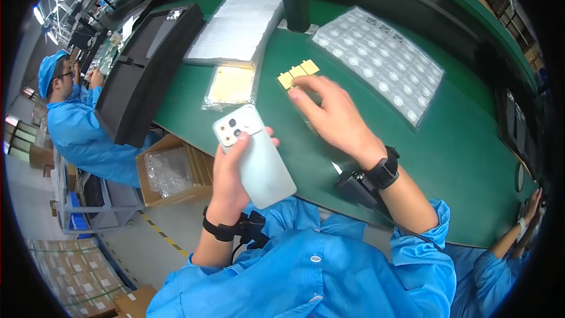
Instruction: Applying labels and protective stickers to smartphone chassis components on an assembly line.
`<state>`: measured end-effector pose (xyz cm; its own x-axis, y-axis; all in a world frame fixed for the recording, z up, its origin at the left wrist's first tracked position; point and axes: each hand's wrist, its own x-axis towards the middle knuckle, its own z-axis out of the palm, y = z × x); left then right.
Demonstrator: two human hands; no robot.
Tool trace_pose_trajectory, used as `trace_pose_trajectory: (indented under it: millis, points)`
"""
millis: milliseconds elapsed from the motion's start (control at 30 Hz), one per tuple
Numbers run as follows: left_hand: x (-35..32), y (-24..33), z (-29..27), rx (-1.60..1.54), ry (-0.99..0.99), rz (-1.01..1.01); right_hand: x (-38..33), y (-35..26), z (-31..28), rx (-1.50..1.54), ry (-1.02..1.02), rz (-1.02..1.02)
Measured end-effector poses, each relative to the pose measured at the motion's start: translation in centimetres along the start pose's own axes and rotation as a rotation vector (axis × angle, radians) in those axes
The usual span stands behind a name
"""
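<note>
My left hand [231,168] is wrapped round a pale mint smartphone [266,171], its back with the camera block facing up. The thumb lies across the back just below the lenses. Over the green table, my right hand [332,109] has thumb and forefinger pinched together at the near edge of a short strip of yellow stickers [299,72]. What exactly sits between those fingertips is too small to make out. Beside the strip, to the left, lies a clear bag [231,85] of yellow sheets.
A white compartment tray [238,23] and a clear tray of round parts [379,59] lie on the green table [435,171]. A black tray [144,70] stands at its left edge, above a carton [176,171]. A post rises at the back. Co-workers sit left and right.
</note>
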<state>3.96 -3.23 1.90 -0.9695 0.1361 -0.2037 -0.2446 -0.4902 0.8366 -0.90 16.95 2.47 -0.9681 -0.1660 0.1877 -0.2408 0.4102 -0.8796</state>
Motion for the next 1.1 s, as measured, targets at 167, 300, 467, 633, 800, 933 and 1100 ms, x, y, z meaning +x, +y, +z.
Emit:
trace_pose_trajectory:
  millis: [167,300,467,633,800,933,1100]
  points:
    - [0.4,0.2,-1.8,-0.032,0.021,-0.029,-4.2,3.8,1.0,-0.893,0.032,-0.221]
    - [0.7,0.8,-2.3,-0.048,-0.030,-0.119,-5.5,2.2,1.6,-0.816,-0.078,-0.200]
    - [4.5,0.5,-1.7,-0.185,-0.189,-0.171,-2.2,0.3,0.9,-0.726,-0.123,-0.092]
    - [7.9,-0.9,-1.3,-0.224,-0.167,-0.251,4.7,1.1,-2.1,-0.443,-0.244,-0.021]
    - [9.4,-2.3,-0.9,-0.210,-0.082,-0.303,7.8,4.6,-0.9,-0.294,-0.088,0.040]
    - [9.2,-2.3,-1.1,-0.201,-0.079,-0.307,7.6,5.9,0.4,-0.429,-0.050,-0.036]
    - [9.8,-1.7,-1.1,-0.265,-0.107,-0.321,7.2,5.7,1.0,-0.501,-0.013,-0.067]
